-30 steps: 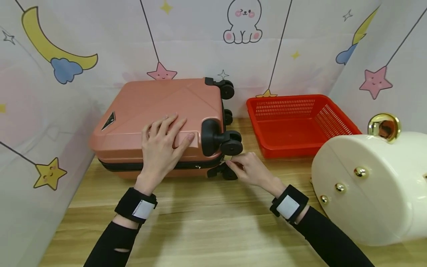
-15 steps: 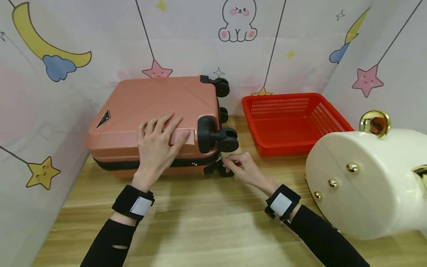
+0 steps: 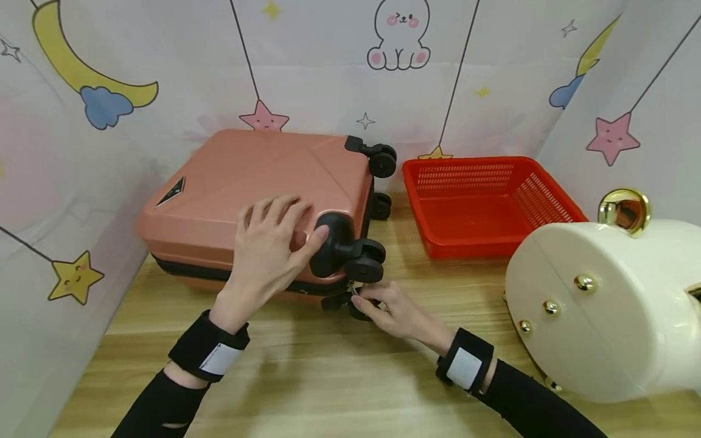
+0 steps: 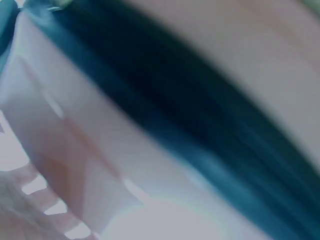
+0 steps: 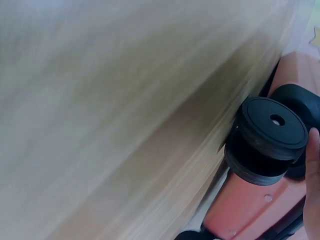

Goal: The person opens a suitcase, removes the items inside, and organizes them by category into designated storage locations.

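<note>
Left hand [image 3: 271, 243] lies flat, fingers spread, on one pink suitcase [image 3: 246, 182] lying on the counter [image 3: 328, 377]. Right hand [image 3: 391, 310] pinches something small, too hidden to name, beside the lowest of four black wheels [image 3: 364, 267]. One red basket [image 3: 487, 207] and one cream case [image 3: 602, 304] sit rightward.

The head view looked down over the table; both wrist views sat close against the suitcase [image 3: 257, 182], blurred.

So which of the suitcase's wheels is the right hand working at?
The right hand is at the near bottom wheel, the lowest one by the table, under the near top wheel. The two far wheels sit by the wall.
</note>
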Tool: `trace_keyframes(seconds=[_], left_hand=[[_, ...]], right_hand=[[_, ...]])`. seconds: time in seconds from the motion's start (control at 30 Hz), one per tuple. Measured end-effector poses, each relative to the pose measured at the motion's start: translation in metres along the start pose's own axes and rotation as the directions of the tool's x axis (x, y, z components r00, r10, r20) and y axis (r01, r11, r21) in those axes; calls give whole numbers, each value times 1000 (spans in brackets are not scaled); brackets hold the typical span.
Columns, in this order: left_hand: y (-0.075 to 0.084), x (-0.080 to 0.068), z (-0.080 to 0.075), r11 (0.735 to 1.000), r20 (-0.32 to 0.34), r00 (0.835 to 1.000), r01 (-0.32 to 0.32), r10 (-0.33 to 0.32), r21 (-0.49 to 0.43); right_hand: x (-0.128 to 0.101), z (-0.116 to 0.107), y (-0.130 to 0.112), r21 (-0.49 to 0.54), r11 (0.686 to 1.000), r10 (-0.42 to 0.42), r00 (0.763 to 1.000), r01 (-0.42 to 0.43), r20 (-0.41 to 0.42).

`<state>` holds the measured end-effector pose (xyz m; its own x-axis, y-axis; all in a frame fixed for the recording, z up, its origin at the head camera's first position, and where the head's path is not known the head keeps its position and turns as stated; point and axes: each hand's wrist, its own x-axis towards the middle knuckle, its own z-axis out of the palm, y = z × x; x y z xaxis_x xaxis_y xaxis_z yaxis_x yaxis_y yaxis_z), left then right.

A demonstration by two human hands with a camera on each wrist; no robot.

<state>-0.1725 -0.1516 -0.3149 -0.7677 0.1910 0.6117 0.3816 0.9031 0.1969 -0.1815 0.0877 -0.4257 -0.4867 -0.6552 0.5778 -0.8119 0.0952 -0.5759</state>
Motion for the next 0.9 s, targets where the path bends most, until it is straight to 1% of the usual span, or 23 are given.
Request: trace_keyframes(seconds=[0.07,0.17,0.23,0.33,0.4,0.43,0.5,0.6,0.67,0.7,0.73,0.8,0.9], left_hand=[[15,7,-2,1000,60,998,-22,22,4],[34,16,-2,998,143,988,-57,52,30],[43,19,-2,996,180,981,-76,68,39],[50,21,-1,989,213,966,-147,143,3],[52,20,-1,974,221,949,-223,226,-38],[52,19,0,962,225,936,-266,272,-59],[53,17,1,935,238,904,-343,355,-91],[56,14,4,894,257,858,-442,446,-73],[56,12,5,869,268,833,-492,485,-44],[56,12,6,859,270,824,-512,499,-25],[56,11,6,851,272,818,-526,506,-3],[55,10,7,842,275,813,-540,514,21],[53,7,8,841,271,815,-541,512,37]], right_hand=[[1,4,-6,-1,1000,-18,1000,18,22],[2,9,-12,-19,999,-30,998,32,63],[3,11,-14,-30,999,-23,996,25,80],[2,11,-13,-49,999,7,997,-3,83],[0,9,-10,-65,998,16,997,-11,70],[-1,8,-9,-77,997,18,998,-14,60],[-2,6,-6,-106,994,5,999,-1,38],[-2,2,-5,-137,991,-4,1000,5,9],[-1,-1,-7,-140,990,-3,1000,4,8],[0,-2,-7,-137,990,-14,1000,15,11],[1,-3,-7,-133,991,-22,1000,24,17],[2,-6,-6,-138,990,-31,999,34,25],[2,-13,-2,-172,984,-49,999,51,21]])
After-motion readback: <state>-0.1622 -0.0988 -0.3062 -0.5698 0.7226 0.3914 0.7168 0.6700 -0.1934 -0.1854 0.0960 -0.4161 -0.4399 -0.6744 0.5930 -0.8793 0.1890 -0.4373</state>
